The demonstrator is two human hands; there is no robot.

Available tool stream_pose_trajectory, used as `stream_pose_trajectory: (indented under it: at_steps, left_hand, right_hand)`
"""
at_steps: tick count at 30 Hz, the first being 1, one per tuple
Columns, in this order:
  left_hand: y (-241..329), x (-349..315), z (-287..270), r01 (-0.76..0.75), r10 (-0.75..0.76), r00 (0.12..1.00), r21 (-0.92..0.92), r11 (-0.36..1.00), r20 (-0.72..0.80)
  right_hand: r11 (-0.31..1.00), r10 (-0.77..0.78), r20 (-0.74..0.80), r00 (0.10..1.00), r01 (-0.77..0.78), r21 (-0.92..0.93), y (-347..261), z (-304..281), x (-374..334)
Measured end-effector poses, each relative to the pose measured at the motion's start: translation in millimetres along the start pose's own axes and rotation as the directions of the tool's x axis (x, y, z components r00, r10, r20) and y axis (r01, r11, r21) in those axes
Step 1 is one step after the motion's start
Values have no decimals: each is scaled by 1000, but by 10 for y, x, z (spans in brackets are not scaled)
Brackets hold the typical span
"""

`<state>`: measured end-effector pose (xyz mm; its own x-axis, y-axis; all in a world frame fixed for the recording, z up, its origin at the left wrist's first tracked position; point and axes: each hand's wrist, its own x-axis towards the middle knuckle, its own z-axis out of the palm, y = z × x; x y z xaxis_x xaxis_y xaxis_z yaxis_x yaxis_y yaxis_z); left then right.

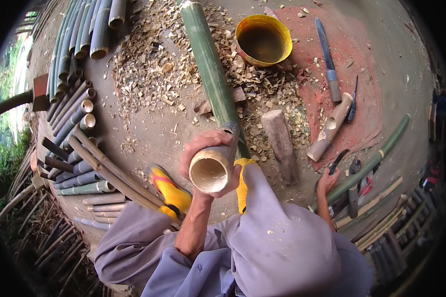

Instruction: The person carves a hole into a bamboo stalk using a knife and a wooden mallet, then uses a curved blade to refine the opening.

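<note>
My left hand is closed around a short, thick bamboo tube above my lap. The tube's pale hollow end faces up toward me, and a cut shows near its far end. Beyond it, a long green bamboo pole stretches away along the ground. Low on the right side, my right hand is closed on a dark curved tool; its full shape is partly hidden by the fingers. Left of that hand stands a thick wooden block.
Bamboo tubes lie stacked on the left. Wood chips cover the ground ahead. A yellow bucket holds dark liquid. A large knife, a thin pointed tool and a notched bamboo piece lie on a red sheet.
</note>
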<state>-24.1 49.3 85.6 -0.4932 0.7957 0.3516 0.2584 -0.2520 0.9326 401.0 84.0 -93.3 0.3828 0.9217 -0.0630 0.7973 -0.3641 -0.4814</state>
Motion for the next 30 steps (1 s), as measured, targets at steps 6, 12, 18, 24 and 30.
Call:
stream_pose_trajectory:
  at_steps: [6,12,18,24,30]
  left_hand:
    - [393,-129,-128,-60,59,996,-22,998,-67]
    - [-74,304,-996,630,-498,706,125,766,-505]
    - [-364,211,-864,572,-383,774,297,765,-504]
    - [-273,190,-80,828,-762,554,-124,547,336]
    - [-398,129,-506,663,-827,549,540,519,121]
  right_hand:
    - [920,-255,274,927,145,365,-1412,-296,194]
    - [768,-640,500,584,518,377,-3369,205,618]
    - [727,-557,728,400,659,194,-3978,763,1208]
    - [644,-478,669,569,-291,707,-3981,373,-54]
    - [534,-841,409,353,663,525,-4170,74,-444]
